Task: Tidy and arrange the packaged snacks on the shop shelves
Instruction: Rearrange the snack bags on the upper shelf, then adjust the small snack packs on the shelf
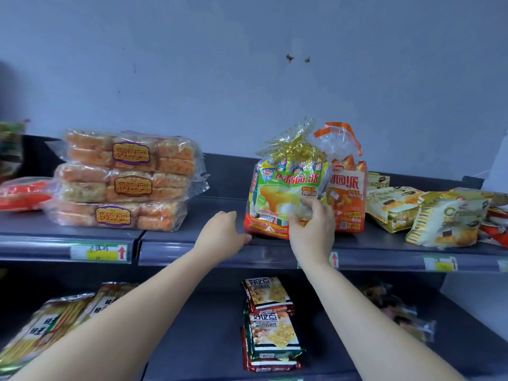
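Item: green-and-yellow plastic snack bag, gold-ribboned, upright on dark metal shelf. My right hand grips its lower front; my left hand (loosely curled, holding nothing) rests just to its left.

Upper shelf: green bag with gold bow upright, orange bag upright, touching its right side; right hand grips green bag's lower front, fingers curled; left hand rests on shelf lip, fingers relaxed, tips at bag's lower left corner; three clear-wrapped cake packs stacked at left, red pack beside them; cream bags lying flat at right; yellow price tag on lip; lower shelf: biscuit packs stacked in centre, striped packs at left.
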`<state>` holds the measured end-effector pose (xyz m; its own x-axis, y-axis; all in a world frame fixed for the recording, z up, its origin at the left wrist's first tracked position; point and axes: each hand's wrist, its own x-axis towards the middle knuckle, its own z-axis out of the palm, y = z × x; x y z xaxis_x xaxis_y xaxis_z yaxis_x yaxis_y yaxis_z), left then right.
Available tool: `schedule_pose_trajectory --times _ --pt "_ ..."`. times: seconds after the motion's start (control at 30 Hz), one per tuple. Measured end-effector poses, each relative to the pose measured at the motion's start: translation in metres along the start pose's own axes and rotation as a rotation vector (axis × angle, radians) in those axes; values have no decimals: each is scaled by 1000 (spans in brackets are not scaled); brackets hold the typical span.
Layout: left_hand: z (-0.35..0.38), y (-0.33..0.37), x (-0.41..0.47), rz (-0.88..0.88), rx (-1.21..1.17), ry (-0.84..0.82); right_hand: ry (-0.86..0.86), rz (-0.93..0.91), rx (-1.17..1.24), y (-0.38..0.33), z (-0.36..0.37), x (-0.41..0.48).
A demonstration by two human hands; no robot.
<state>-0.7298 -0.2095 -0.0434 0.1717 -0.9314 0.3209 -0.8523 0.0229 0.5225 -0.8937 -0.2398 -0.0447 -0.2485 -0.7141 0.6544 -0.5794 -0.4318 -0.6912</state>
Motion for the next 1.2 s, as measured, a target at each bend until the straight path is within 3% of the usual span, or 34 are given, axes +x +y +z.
schedule_pose_trajectory --times 0.27,0.53,0.83,1.2 --pt "-47 -54 -60 -64 221 164 -418 -103 132 -32 38 -57" --pt "-112 -126 -113 -260 435 212 -770 -226 17 -98 86 -106" --pt "-186 -217 -132 -382 489 270 -894 -355 109 -191 169 -150" --pt "-274 -347 -88 -321 493 236 -862 -386 53 -306 304 -168"
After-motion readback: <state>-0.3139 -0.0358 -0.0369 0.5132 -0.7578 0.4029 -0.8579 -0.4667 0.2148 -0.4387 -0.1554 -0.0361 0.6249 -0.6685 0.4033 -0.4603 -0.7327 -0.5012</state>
